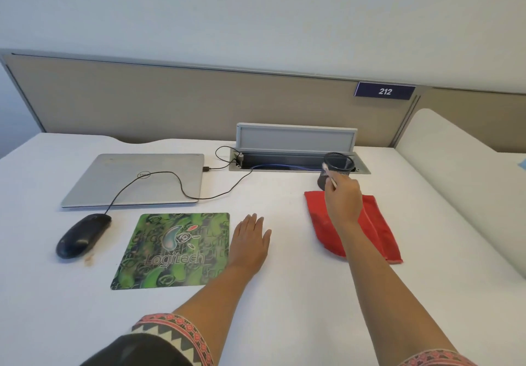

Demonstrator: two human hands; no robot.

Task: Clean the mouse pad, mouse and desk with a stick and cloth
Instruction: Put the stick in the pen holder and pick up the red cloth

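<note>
A green patterned mouse pad point(173, 250) lies flat on the white desk point(284, 294). Left of it sits a black wired mouse point(81, 236), with brownish crumbs beside it. My left hand point(250, 242) rests flat on the desk, fingers straight, just right of the pad. My right hand point(343, 199) pinches a thin white-tipped stick point(328, 173), held over the rim of a black mesh cup point(337, 168). A red cloth point(381, 233) lies folded on the desk beneath my right hand and wrist.
A closed silver laptop point(136, 179) lies behind the mouse, with the mouse cable looping across it to an open cable box point(296, 149). A beige partition point(199, 101) closes the desk's back. A neighbouring desk point(461, 172) adjoins on the right.
</note>
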